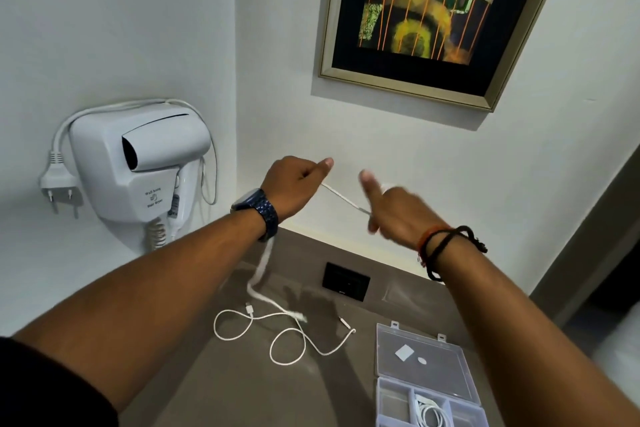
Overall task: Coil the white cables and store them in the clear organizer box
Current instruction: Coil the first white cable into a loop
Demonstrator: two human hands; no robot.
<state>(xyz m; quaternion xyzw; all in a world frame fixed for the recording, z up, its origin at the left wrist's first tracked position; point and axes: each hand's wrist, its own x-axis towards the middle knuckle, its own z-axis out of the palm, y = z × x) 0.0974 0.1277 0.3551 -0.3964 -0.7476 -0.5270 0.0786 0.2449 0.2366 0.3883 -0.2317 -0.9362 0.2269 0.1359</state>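
Note:
Both hands are raised above the grey-brown counter (242, 378), holding one white cable (341, 196) stretched between them. My left hand (296, 185) is closed on one part of it, and the cable's loose, blurred tail (261, 270) hangs from under that wrist down to the counter. My right hand (398, 206) pinches the other part, with the index finger pointing up. A second white cable (287, 340) lies in loose loops on the counter. The clear organizer box (429, 395) sits open at the lower right, with a coiled white cable (431, 412) in one middle compartment.
A white wall-mounted hair dryer (138, 163) with a dangling plug (57, 180) is on the left wall. A framed painting (433, 10) hangs above. A black socket plate (345, 281) is set in the counter near the wall. The box lid (422, 357) lies flat behind its compartments.

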